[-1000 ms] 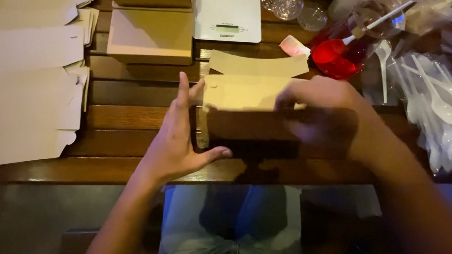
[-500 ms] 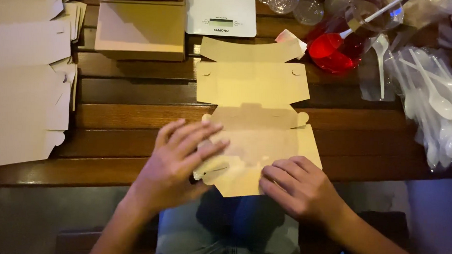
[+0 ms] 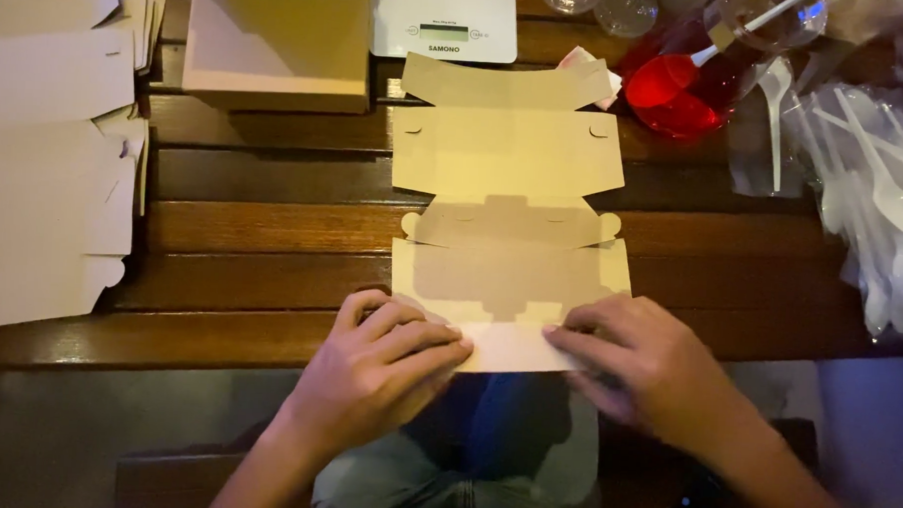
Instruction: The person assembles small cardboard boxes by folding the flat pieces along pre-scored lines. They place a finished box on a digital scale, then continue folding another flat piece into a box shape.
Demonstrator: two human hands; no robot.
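Observation:
A flat, unfolded brown cardboard box blank [image 3: 509, 176] lies spread on the slatted wooden table [image 3: 272, 238], its near flap hanging over the front edge. My left hand [image 3: 383, 367] presses the near-left part of that flap, fingers pointing right. My right hand [image 3: 633, 361] presses the near-right part, fingers pointing left. Both hands rest on the card with fingers together and flat. The pale near flap [image 3: 513, 346] shows between the fingertips.
A stack of flat white-looking box blanks [image 3: 50, 160] lies at the left. A folded brown box [image 3: 279, 48] and a white kitchen scale [image 3: 445, 18] stand at the back. A red container [image 3: 677, 92] and bagged white plastic spoons [image 3: 884, 189] are at the right.
The box was held folded up by both hands a second ago. It now lies opened out flat, and both hands have come down to its near flap at the table edge.

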